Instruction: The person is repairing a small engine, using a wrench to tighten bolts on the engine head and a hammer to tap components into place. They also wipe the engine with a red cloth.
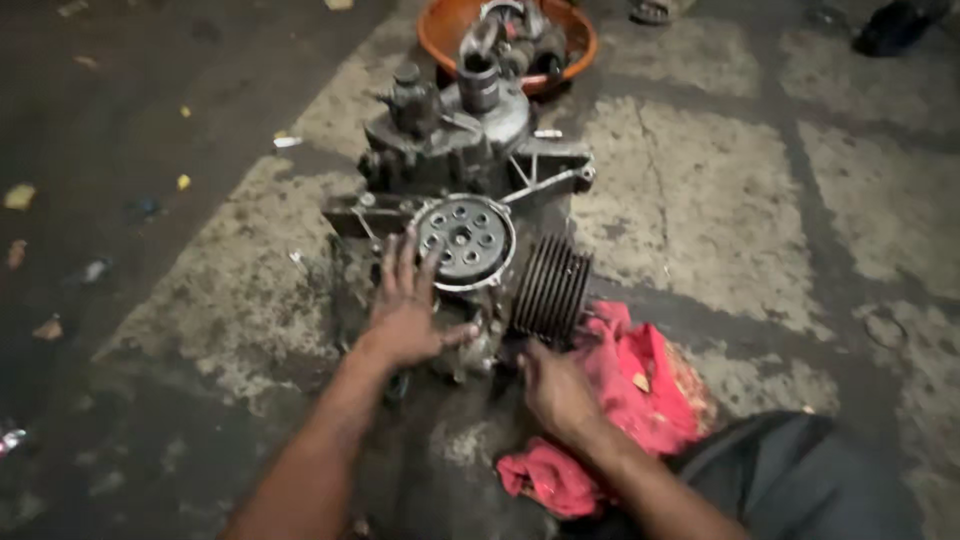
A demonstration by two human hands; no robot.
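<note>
I am pressing my left hand (405,305) flat against the greasy engine (465,200), fingers touching its round holed disc (465,241). My right hand (555,388) is reaching under the finned cylinder (551,290), resting on a red rag (640,400). An orange bowl (440,30) of parts is sitting behind on the concrete floor (720,200).

Bare forearms (no sleeves), dark grey trousers (790,470).

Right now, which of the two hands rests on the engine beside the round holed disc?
The left hand, spread on the engine beside the disc. The right hand sits lower, by the red rag.
</note>
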